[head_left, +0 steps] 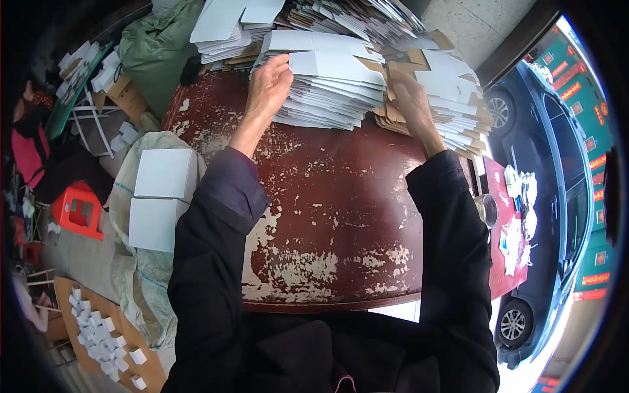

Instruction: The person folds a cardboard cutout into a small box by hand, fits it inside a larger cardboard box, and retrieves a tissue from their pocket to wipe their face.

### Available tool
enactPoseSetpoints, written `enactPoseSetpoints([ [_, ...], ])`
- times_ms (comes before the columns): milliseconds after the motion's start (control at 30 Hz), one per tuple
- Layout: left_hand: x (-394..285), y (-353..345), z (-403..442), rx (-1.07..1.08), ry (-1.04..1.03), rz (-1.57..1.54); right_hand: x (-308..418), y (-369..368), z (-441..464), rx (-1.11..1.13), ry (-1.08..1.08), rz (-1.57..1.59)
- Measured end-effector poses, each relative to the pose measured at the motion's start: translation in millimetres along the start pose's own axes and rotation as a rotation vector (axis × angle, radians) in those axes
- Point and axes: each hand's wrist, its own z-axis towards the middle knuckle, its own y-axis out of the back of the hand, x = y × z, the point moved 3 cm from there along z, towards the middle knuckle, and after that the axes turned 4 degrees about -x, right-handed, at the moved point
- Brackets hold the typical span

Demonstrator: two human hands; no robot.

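A fanned stack of flat white box blanks point(327, 98) lies at the far side of the worn red table point(327, 196). At the stack's left edge is my left hand point(270, 85), its fingers bent together on the edge of the top box blank point(334, 56). My right hand point(413, 101) is at the opposite edge, close to a brown flap and between this stack and a second stack of blanks point(452, 92). Its fingers are blurred and partly turned away, so their grip is unclear.
More flat blanks point(226, 29) lie behind. Left of the table are white boxes point(164, 173) on a woven sack point(147, 281), a red stool point(80, 209) and a board with several small white boxes point(101, 340). A metal cup point(488, 209) stands right; a car point(540, 164) is outside.
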Motion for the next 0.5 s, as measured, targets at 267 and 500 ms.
enactPoseSetpoints([
  [267, 6.5, -2.1, 1.8, 0.004, -0.062, 0.099, 5.5, -4.9, -6.4, -0.032, 0.013, 0.1],
  [500, 1.7, -5.5, -4.7, -0.035, -0.179, 0.282, 15.9, -10.4, -13.4, -0.049, 0.024, 0.044],
])
